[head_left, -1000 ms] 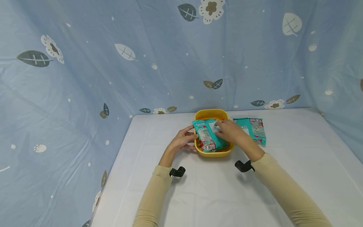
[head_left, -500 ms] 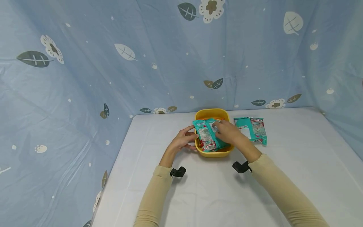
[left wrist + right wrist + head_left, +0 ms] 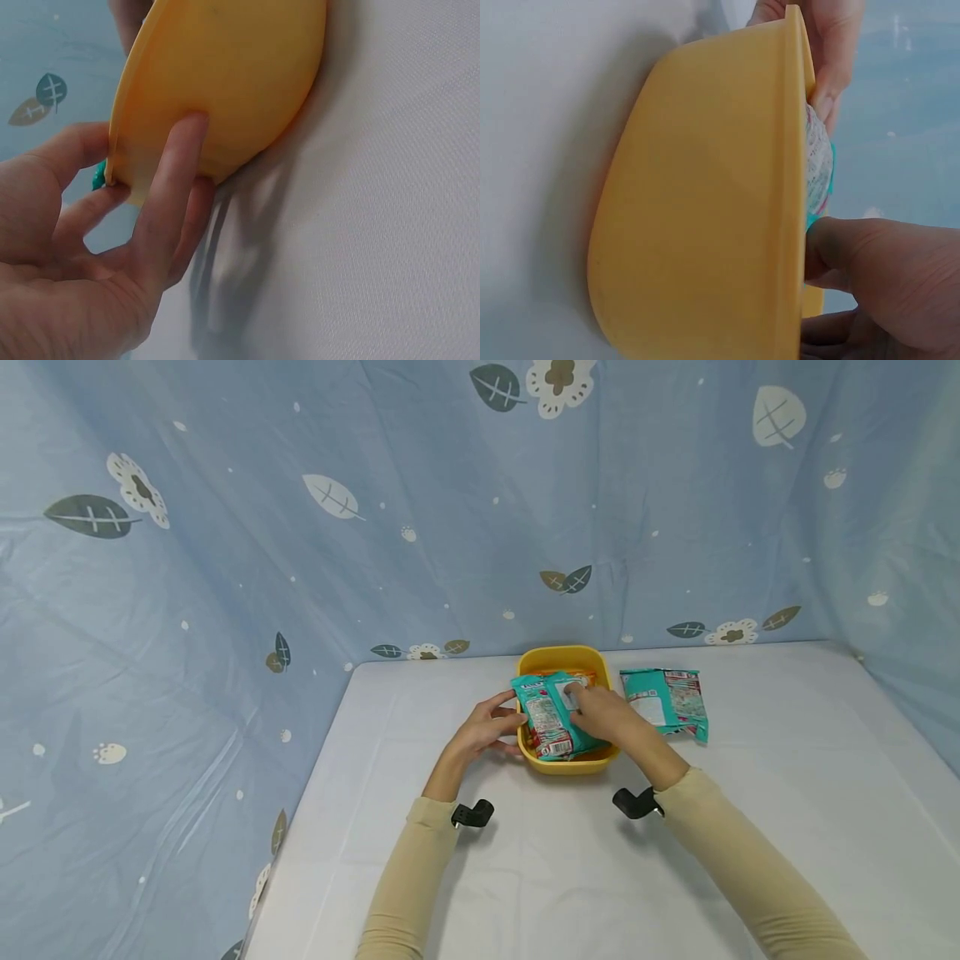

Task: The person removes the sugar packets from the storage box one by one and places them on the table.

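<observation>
A yellow plastic bin [image 3: 567, 768] stands on the white table near the back. A teal snack packet [image 3: 546, 720] lies in it at a slant, its upper left corner over the left rim. My left hand [image 3: 483, 729] grips the bin's left side. In the left wrist view the left fingers [image 3: 176, 161] press the outer wall while the thumb meets the rim. My right hand [image 3: 602, 710] reaches over the right rim, its curled fingers and thumb on the packet's right part. The right wrist view shows the right thumb [image 3: 832, 244] against teal wrapping; the fingertips are hidden behind the wall.
Another teal packet [image 3: 667, 702] lies flat on the white table [image 3: 525, 877], right of the bin. Orange wrapping [image 3: 588, 677] shows at the back inside the bin. A blue patterned curtain [image 3: 450, 527] hangs behind the table and along its left side.
My right hand and forearm have shifted slightly left over the packet, and more orange wrapping shows behind the fingers. The packet and my left hand have hardly moved.
</observation>
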Action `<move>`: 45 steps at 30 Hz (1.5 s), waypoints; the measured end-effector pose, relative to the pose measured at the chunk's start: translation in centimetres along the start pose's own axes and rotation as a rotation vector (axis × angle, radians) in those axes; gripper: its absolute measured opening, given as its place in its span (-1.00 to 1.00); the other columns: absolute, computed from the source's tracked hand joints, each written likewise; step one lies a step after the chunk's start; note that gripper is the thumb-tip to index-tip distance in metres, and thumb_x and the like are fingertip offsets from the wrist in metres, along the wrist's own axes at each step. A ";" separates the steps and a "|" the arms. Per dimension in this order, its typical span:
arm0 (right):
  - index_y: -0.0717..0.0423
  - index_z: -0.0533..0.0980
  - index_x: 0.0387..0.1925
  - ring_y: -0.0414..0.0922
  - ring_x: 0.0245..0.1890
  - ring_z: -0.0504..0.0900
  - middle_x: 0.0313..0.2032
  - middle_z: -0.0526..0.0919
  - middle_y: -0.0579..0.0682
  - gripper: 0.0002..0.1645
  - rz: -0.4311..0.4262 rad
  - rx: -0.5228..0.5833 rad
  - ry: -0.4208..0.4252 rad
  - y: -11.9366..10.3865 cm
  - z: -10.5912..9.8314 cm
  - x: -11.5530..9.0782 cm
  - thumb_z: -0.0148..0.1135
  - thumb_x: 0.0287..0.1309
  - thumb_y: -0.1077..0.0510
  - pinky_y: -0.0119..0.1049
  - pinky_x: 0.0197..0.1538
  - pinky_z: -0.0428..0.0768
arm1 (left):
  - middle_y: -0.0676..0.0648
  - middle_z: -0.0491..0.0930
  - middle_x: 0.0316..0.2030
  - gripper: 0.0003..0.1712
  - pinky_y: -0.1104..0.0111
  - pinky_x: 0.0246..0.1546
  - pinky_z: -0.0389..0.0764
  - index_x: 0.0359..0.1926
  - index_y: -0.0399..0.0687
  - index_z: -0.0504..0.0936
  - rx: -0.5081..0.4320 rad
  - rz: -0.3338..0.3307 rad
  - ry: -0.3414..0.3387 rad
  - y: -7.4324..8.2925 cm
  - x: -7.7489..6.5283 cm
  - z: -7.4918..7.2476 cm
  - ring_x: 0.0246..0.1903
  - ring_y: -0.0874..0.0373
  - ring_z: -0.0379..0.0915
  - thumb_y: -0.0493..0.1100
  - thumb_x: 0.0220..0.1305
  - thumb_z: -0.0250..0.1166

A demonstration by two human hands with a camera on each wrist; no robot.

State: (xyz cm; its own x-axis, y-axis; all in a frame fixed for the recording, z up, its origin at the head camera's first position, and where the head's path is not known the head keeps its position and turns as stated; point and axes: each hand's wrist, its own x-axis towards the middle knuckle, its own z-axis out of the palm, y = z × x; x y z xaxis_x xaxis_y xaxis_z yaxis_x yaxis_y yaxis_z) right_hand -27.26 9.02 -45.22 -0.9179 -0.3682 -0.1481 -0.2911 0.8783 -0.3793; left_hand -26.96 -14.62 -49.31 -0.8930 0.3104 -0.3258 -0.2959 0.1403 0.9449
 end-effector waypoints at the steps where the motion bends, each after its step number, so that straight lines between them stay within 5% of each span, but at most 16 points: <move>1: 0.20 0.31 0.35 0.00 -0.21 0.54 0.06 0.62 0.23 -0.38 0.003 0.004 0.005 0.0 0.0 -0.1 0.16 0.31 0.12 -0.06 0.02 0.72 | -0.25 0.43 0.17 -0.27 0.05 -0.27 0.81 0.45 0.27 0.27 0.001 -0.001 0.002 0.0 0.0 0.0 -0.10 -0.02 0.63 -0.13 0.31 0.32; 19: 0.17 0.29 0.36 0.17 0.12 0.46 0.28 0.37 0.34 -0.38 0.029 0.108 0.029 0.2 0.3 -0.4 0.16 0.32 0.11 0.17 0.22 0.59 | -0.25 0.44 0.15 -0.29 0.08 -0.30 0.81 0.43 0.27 0.30 -0.001 -0.003 0.013 0.1 0.0 0.2 -0.11 -0.02 0.63 -0.15 0.31 0.32; 45: 0.16 0.34 0.34 0.19 0.19 0.49 0.28 0.47 0.22 -0.32 -0.047 0.316 0.067 0.5 -1.2 -1.0 0.28 0.21 0.13 0.17 0.23 0.60 | -0.25 0.50 0.11 -0.44 0.05 -0.32 0.81 0.31 0.24 0.44 -0.015 0.030 -0.015 0.1 -0.3 0.3 -0.08 -0.05 0.63 -0.18 0.33 0.29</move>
State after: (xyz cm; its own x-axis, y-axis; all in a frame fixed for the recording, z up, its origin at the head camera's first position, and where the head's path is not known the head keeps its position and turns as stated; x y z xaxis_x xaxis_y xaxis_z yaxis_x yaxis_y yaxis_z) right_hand -26.79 10.18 -44.21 -0.9242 -0.3759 -0.0677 -0.2446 0.7187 -0.6509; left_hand -26.65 -14.44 -49.18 -0.8965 0.3279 -0.2981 -0.2747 0.1165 0.9544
